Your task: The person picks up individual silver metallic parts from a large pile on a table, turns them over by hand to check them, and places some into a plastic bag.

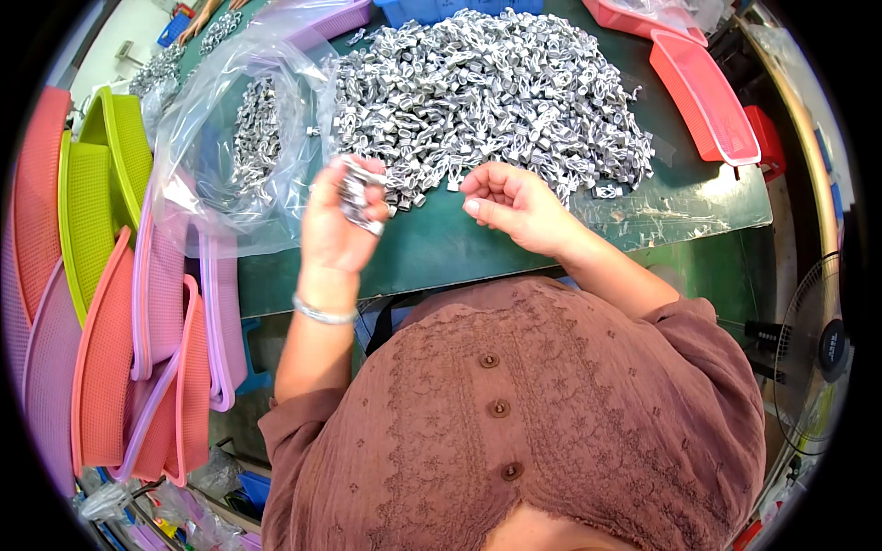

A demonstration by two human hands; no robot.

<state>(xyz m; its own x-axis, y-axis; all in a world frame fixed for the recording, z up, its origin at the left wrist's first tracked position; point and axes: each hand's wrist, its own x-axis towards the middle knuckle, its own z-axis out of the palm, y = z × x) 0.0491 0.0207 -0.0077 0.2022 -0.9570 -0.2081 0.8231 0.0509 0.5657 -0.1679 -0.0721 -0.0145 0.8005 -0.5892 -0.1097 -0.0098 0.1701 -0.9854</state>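
A wide heap of small grey-and-white looped pieces point(487, 92) covers much of the green table point(441, 241). My left hand point(333, 216), raised at the heap's near left edge, is closed around a handful of these pieces point(359, 195). At the heap's front edge is my right hand point(514, 204), its fingers curled in toward the thumb; whatever they pinch, if anything, is too small to make out. Left of my left hand, a clear plastic bag point(197, 207) lies spread on the table, with more of the same pieces point(257, 138) in it.
Red, purple and lime-green plastic baskets point(101, 358) are stacked at the left beside the table. A red tray point(706, 101) sits at the right, and a blue bin point(459, 9) at the back. A fan point(808, 354) stands at the lower right.
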